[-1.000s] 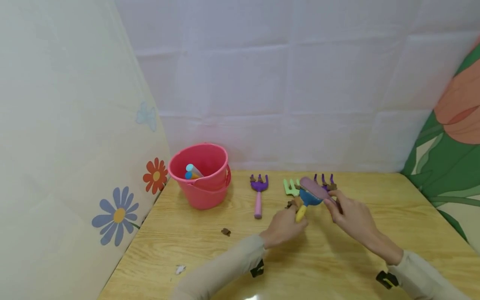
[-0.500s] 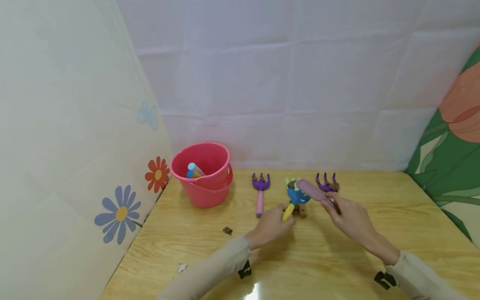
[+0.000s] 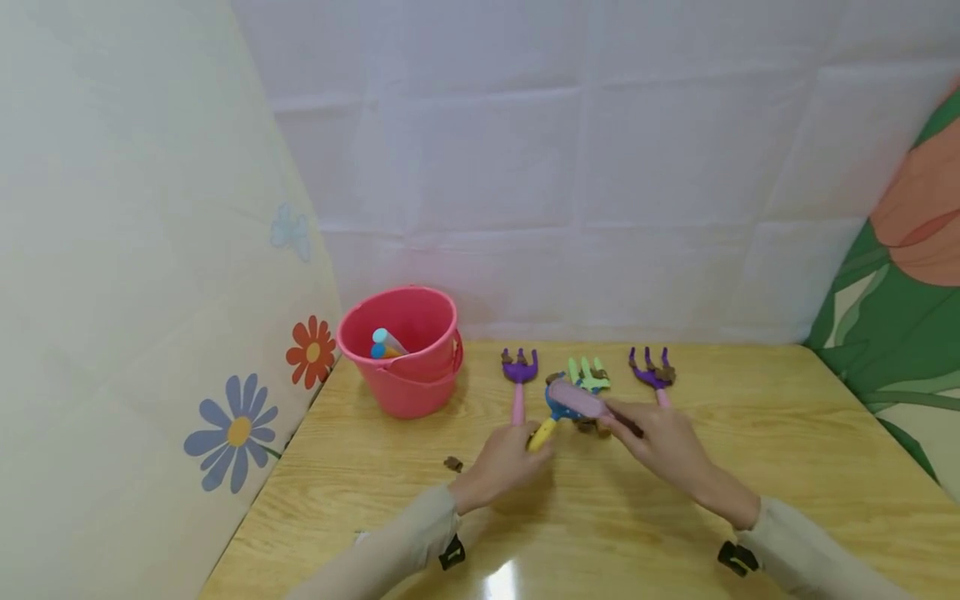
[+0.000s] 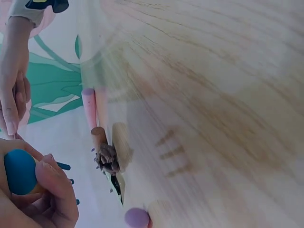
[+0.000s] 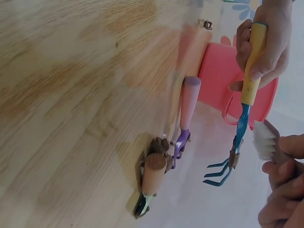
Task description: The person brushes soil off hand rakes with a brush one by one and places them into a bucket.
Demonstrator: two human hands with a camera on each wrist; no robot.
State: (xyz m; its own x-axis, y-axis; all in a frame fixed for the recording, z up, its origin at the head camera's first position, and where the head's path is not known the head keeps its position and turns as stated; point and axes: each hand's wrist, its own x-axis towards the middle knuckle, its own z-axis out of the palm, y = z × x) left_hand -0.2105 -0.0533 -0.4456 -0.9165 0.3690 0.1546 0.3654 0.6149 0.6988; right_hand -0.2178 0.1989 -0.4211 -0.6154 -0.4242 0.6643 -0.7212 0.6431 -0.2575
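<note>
My left hand (image 3: 501, 462) grips the yellow handle of a small hand rake (image 5: 254, 61) with blue tines, lifted above the table. A brown clump (image 5: 233, 159) clings near the base of the tines in the right wrist view. In my right hand (image 3: 663, 446) is a mauve brush (image 3: 576, 398). Its white bristles (image 5: 263, 142) face the rake in the right wrist view; I cannot tell whether they touch it. From the head view, the brush covers part of the rake's blue head.
Behind the hands lie a purple rake (image 3: 519, 373), a green rake (image 3: 588, 373) and another purple rake (image 3: 652, 377), all with brown clumps. A pink bucket (image 3: 408, 387) holding blue-ended things stands at the left. One loose brown clump (image 3: 452, 463) sits on the wooden table (image 3: 810, 450).
Both hands have moved left, carrying the rake and brush. The brush now lies across the rake's head, and the green rake and right purple rake show more fully.
</note>
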